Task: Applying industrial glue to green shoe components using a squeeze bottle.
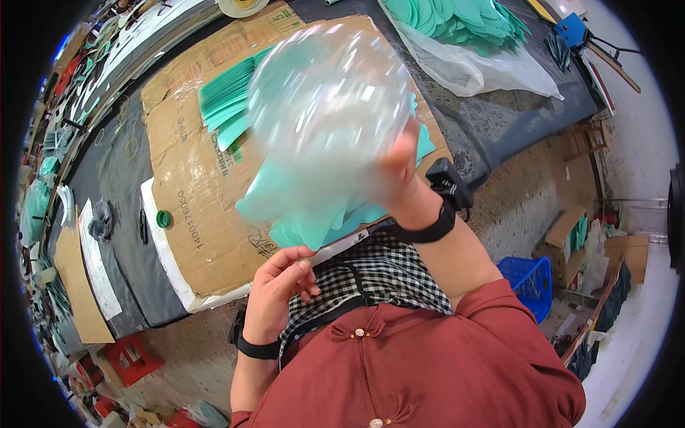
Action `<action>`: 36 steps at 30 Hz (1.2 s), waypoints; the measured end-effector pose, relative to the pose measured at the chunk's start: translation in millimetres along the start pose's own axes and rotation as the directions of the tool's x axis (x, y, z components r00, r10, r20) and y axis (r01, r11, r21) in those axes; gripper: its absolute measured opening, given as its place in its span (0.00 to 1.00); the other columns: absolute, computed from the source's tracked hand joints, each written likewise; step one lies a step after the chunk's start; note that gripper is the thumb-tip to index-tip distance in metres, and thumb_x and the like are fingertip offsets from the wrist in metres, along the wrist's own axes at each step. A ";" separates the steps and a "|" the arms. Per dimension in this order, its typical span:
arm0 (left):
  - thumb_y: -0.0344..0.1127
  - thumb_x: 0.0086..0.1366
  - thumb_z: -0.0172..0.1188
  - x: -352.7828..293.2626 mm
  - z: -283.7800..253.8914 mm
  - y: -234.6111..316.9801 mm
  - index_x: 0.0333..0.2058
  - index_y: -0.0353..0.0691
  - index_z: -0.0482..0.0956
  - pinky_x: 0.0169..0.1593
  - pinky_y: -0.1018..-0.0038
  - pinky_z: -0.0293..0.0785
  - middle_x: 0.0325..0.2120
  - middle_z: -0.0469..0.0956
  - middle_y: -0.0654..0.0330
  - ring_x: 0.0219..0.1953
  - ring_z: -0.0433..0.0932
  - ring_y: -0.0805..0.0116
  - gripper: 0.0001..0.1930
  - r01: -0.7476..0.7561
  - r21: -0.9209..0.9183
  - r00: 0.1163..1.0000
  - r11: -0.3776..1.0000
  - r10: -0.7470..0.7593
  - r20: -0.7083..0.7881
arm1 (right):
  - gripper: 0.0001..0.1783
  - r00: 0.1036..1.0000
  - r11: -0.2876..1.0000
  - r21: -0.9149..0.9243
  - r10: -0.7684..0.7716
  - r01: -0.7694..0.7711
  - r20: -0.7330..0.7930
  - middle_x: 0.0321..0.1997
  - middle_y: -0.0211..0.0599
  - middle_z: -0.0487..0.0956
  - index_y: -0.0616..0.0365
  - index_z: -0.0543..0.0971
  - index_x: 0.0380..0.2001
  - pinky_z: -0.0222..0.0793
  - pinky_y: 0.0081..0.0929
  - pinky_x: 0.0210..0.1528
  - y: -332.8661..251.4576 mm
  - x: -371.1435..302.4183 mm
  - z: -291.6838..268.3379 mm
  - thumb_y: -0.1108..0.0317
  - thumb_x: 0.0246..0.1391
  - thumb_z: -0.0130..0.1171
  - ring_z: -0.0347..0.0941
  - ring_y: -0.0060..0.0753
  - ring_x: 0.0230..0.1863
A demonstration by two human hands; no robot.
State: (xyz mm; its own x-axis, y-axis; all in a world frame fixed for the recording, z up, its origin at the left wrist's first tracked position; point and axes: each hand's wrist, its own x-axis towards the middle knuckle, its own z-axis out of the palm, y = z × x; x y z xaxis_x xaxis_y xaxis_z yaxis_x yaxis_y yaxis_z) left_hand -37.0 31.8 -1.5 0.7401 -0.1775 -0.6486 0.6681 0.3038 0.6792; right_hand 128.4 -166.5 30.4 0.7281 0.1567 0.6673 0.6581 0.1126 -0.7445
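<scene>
My right hand (pixel 402 160) grips a large, round, clear plastic container (pixel 332 93), raised over the cardboard and smeared by motion. Its exact kind is too blurred to tell. Below it lies a loose spread of teal, shaped sheet pieces (pixel 314 217), partly hidden by the container. At the near edge of the cardboard (pixel 189 178), my left hand (pixel 282 285) has loosely bent fingers, apart and holding nothing, its index fingertip close to the nearest teal pieces. A fanned row of teal strips (pixel 232 93) lies farther left.
A green cap (pixel 163 218) sits on the cardboard's left side, beside a black pen-like tool (pixel 143 227). At the far right, a heap of teal pieces (pixel 457 21) rests on a white plastic bag (pixel 474 75). A blue basket (pixel 528 285) stands on the floor at right.
</scene>
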 end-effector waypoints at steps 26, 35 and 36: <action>0.29 0.69 0.55 -4.1 10.1 1.3 0.53 0.32 0.76 0.36 0.74 0.72 0.31 0.77 0.61 0.31 0.75 0.71 0.15 -0.052 -0.249 0.998 0.967 0.056 0.007 | 0.55 0.995 0.994 0.038 -0.103 0.103 0.010 0.45 0.44 0.83 0.67 0.77 0.54 0.78 0.33 0.44 1.7 -36.5 11.6 0.19 0.51 0.51 0.83 0.43 0.42; 0.31 0.70 0.57 2.2 -4.4 -5.9 0.53 0.35 0.77 0.35 0.76 0.70 0.28 0.76 0.64 0.29 0.74 0.73 0.15 0.013 -0.208 0.994 0.978 0.009 0.108 | 0.46 0.942 0.961 -0.272 -0.056 -0.039 -0.332 0.51 0.33 0.82 0.61 0.77 0.54 0.71 0.30 0.56 51.4 51.9 -73.9 0.27 0.69 0.30 0.77 0.26 0.53; 0.31 0.70 0.57 2.3 -4.5 -6.5 0.53 0.35 0.78 0.35 0.76 0.70 0.29 0.77 0.64 0.29 0.75 0.73 0.15 0.015 -0.211 0.994 0.977 0.009 0.110 | 0.46 0.938 0.957 -0.283 -0.035 -0.068 -0.345 0.50 0.32 0.82 0.61 0.78 0.54 0.70 0.30 0.56 44.6 51.3 -69.3 0.27 0.69 0.30 0.77 0.26 0.53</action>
State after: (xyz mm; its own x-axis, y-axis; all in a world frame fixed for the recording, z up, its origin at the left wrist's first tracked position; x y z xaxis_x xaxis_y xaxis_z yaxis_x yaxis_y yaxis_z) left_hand -40.0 33.6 -8.9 0.7500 -0.2770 -0.6006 0.6477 0.4917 0.5821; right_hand 208.4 -221.4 32.9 0.7260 -0.1958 0.6592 0.6340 -0.1806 -0.7519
